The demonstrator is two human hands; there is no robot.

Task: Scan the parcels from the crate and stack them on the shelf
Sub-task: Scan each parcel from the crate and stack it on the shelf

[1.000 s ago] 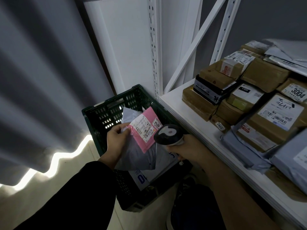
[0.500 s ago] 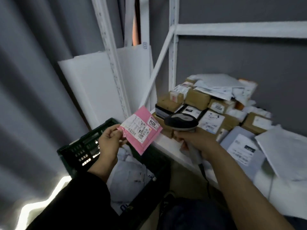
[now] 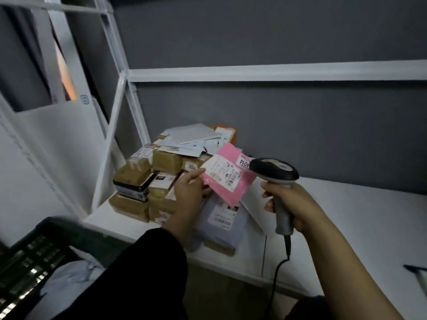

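My left hand holds a pink parcel by its lower left corner, above the pile of parcels on the white shelf. The parcel carries a white shipping label and a tag reading 4014, both facing me. My right hand grips a grey and black barcode scanner by its handle, its head just right of the parcel and touching or overlapping its edge. The green crate sits at the lower left with a grey bag inside.
Brown boxes and grey mailers are heaped on the shelf's left end, white envelopes on top at the back. White uprights and a diagonal brace stand left of the pile. The scanner's cable hangs over the shelf edge.
The pink parcel has moved up and right, from over the crate to over the shelf pile. The scanner went with it and stays beside it. My view has turned toward the shelf.
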